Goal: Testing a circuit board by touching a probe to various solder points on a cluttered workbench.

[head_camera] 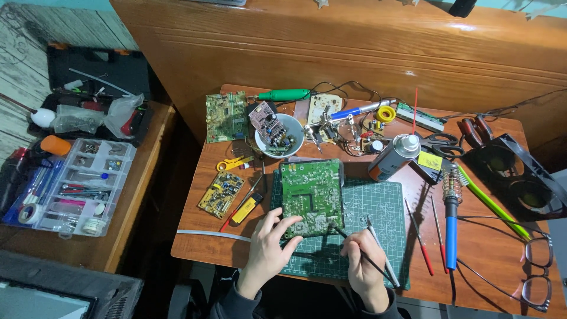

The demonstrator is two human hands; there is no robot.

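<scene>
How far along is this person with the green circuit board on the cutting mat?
Set up already: the green circuit board lies on the cutting mat, with the spray can nearby. In hand: the left hand steadies the board's near edge while the right hand holds a thin tool to it. The soldering iron lies untouched to the right.

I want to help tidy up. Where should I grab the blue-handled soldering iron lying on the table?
Probably by the blue handle, coming from the right side. The metal tip end sits in the coiled wire stand and might be hot, and red-handled tools lie close on its left.
</scene>
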